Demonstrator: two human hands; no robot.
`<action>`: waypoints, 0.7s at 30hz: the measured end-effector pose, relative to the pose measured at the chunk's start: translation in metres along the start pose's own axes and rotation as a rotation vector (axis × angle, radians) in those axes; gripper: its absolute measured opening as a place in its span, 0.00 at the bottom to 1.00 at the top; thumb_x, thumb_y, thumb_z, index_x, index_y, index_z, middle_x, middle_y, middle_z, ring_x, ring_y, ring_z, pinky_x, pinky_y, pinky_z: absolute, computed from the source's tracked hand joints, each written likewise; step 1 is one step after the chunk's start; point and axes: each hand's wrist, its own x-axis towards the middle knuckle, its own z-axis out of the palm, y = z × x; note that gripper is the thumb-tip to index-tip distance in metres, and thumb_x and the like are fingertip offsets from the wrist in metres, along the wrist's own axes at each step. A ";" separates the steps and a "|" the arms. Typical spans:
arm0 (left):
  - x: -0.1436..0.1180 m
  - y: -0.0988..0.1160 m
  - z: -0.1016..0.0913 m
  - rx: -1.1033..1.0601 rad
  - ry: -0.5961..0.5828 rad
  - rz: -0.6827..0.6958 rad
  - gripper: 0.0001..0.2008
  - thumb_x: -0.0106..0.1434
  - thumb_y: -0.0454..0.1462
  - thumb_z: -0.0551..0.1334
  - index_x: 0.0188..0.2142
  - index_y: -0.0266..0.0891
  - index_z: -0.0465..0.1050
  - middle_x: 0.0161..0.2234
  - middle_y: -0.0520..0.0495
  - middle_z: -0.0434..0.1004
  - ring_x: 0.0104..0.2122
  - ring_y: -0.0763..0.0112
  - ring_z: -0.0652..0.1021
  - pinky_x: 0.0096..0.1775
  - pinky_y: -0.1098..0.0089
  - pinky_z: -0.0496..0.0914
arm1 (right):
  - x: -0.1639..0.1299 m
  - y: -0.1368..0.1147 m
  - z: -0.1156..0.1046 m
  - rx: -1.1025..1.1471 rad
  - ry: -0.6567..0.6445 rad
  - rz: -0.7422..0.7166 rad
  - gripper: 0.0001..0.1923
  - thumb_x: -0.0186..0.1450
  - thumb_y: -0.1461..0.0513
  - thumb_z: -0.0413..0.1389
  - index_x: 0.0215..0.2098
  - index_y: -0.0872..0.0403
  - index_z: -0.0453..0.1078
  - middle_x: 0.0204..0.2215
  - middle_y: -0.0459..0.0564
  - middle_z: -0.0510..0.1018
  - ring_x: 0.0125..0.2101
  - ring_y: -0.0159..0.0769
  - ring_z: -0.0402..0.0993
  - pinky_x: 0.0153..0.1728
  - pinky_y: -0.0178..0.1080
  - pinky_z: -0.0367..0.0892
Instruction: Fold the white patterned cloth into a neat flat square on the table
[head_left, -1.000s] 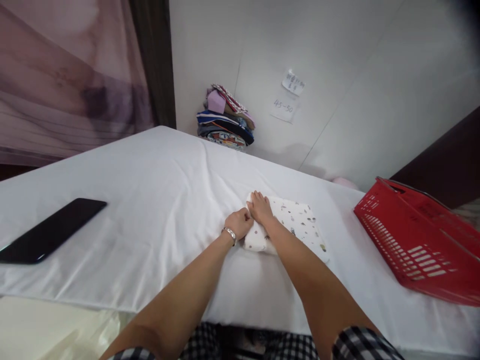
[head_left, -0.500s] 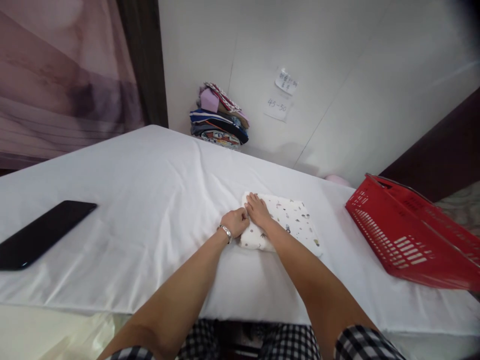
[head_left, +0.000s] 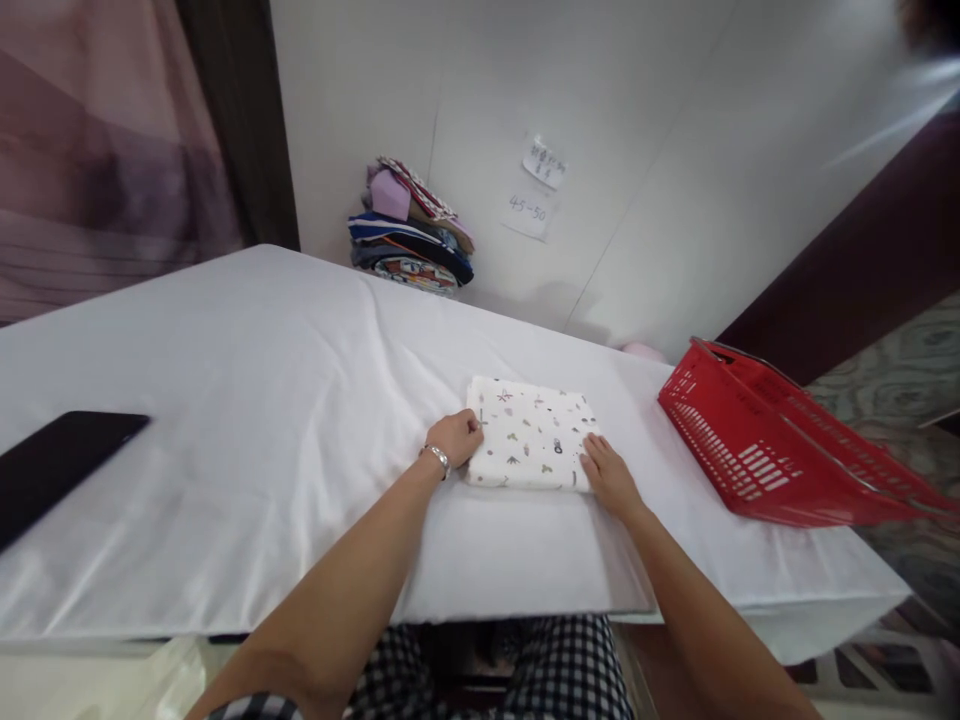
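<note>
A white folded cloth (head_left: 532, 440) with small scattered prints lies flat on the table as a neat rectangle. Its exact kind cannot be told from the folded form. At its left edge my left hand (head_left: 454, 440), with a silver bracelet at the wrist, has its fingers curled and closed on the edge. My right hand (head_left: 613, 482) rests against the lower right edge, fingers stretched out and touching the cloth.
White fabric covers the table (head_left: 247, 400). A black flat device (head_left: 67, 455) lies at left, and a red plastic basket (head_left: 757, 440) stands at right. Folded clothes (head_left: 412, 230) are stacked by the wall, near paper notes (head_left: 529, 213).
My right hand has moved from the cloth's upper left corner to its right edge. The left hand stays at the left edge. The cloth now looks squarer, and the view has shifted right.
</note>
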 end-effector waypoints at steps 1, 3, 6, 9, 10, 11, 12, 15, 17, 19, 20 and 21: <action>0.000 0.000 0.000 0.003 0.001 0.001 0.06 0.56 0.39 0.55 0.31 0.43 0.69 0.31 0.51 0.77 0.33 0.67 0.75 0.33 0.71 0.64 | -0.003 0.008 0.002 0.036 0.047 0.014 0.28 0.66 0.51 0.39 0.59 0.56 0.59 0.62 0.51 0.55 0.62 0.38 0.46 0.61 0.45 0.44; 0.000 0.000 0.000 0.005 0.006 0.006 0.06 0.56 0.39 0.55 0.31 0.43 0.69 0.31 0.51 0.77 0.33 0.67 0.75 0.32 0.71 0.64 | -0.008 0.015 0.008 0.104 0.116 0.047 0.29 0.66 0.50 0.39 0.59 0.55 0.59 0.62 0.49 0.55 0.62 0.36 0.47 0.62 0.43 0.44; -0.001 -0.001 0.000 -0.007 0.007 0.008 0.06 0.56 0.39 0.55 0.31 0.44 0.69 0.31 0.51 0.77 0.33 0.67 0.75 0.32 0.71 0.64 | -0.009 0.013 0.015 0.188 0.153 0.105 0.29 0.65 0.48 0.40 0.58 0.53 0.59 0.62 0.46 0.54 0.62 0.35 0.48 0.62 0.41 0.44; -0.002 0.000 0.000 -0.004 0.013 0.010 0.06 0.57 0.39 0.55 0.31 0.44 0.69 0.31 0.51 0.77 0.33 0.66 0.75 0.32 0.70 0.64 | -0.009 0.012 0.017 0.252 0.145 0.121 0.29 0.65 0.48 0.41 0.58 0.53 0.60 0.62 0.45 0.54 0.61 0.35 0.49 0.62 0.40 0.45; -0.002 0.000 0.000 0.002 0.015 0.010 0.06 0.56 0.39 0.55 0.31 0.44 0.69 0.31 0.51 0.77 0.33 0.66 0.75 0.32 0.70 0.64 | -0.009 0.012 0.017 0.256 0.142 0.121 0.29 0.65 0.48 0.41 0.58 0.53 0.60 0.62 0.45 0.54 0.61 0.35 0.49 0.62 0.40 0.45; -0.002 0.001 0.000 0.009 0.015 0.011 0.06 0.56 0.39 0.55 0.31 0.44 0.69 0.31 0.51 0.77 0.33 0.66 0.75 0.32 0.70 0.64 | -0.009 0.012 0.017 0.252 0.141 0.122 0.29 0.65 0.49 0.41 0.58 0.54 0.59 0.62 0.46 0.54 0.61 0.34 0.49 0.61 0.40 0.45; -0.002 0.001 0.000 0.016 0.015 0.011 0.06 0.56 0.39 0.55 0.31 0.44 0.69 0.31 0.50 0.77 0.33 0.66 0.75 0.32 0.70 0.63 | -0.009 0.013 0.016 0.245 0.140 0.122 0.29 0.65 0.49 0.40 0.59 0.54 0.59 0.62 0.46 0.53 0.61 0.34 0.49 0.61 0.40 0.45; -0.003 0.003 -0.001 0.034 0.033 0.015 0.06 0.57 0.39 0.54 0.32 0.44 0.69 0.30 0.50 0.76 0.33 0.65 0.75 0.31 0.69 0.63 | -0.009 0.012 0.016 0.220 0.142 0.120 0.29 0.65 0.49 0.40 0.59 0.54 0.59 0.62 0.46 0.54 0.61 0.34 0.49 0.61 0.39 0.46; -0.006 0.005 -0.002 0.031 0.074 0.025 0.06 0.57 0.39 0.54 0.32 0.44 0.69 0.29 0.50 0.76 0.32 0.65 0.75 0.31 0.69 0.63 | -0.010 0.011 0.015 0.202 0.143 0.116 0.28 0.66 0.50 0.39 0.59 0.54 0.59 0.62 0.46 0.54 0.61 0.34 0.50 0.61 0.40 0.47; -0.011 0.009 -0.003 0.008 0.131 0.056 0.07 0.58 0.40 0.54 0.33 0.44 0.69 0.29 0.51 0.75 0.31 0.67 0.74 0.32 0.69 0.64 | -0.010 0.009 0.015 0.180 0.145 0.120 0.28 0.66 0.50 0.39 0.59 0.54 0.59 0.62 0.46 0.54 0.61 0.35 0.50 0.60 0.40 0.48; -0.015 0.011 -0.003 -0.007 0.160 0.083 0.07 0.58 0.40 0.54 0.34 0.44 0.69 0.29 0.51 0.75 0.32 0.67 0.74 0.33 0.69 0.64 | -0.010 0.008 0.015 0.173 0.146 0.123 0.28 0.66 0.50 0.38 0.59 0.54 0.59 0.62 0.46 0.54 0.61 0.35 0.51 0.60 0.41 0.49; -0.019 0.013 -0.003 -0.023 0.185 0.121 0.08 0.59 0.41 0.55 0.35 0.44 0.69 0.31 0.51 0.75 0.33 0.67 0.74 0.34 0.69 0.65 | -0.010 0.008 0.016 0.168 0.146 0.125 0.28 0.66 0.51 0.38 0.59 0.54 0.59 0.62 0.46 0.54 0.61 0.36 0.51 0.60 0.41 0.50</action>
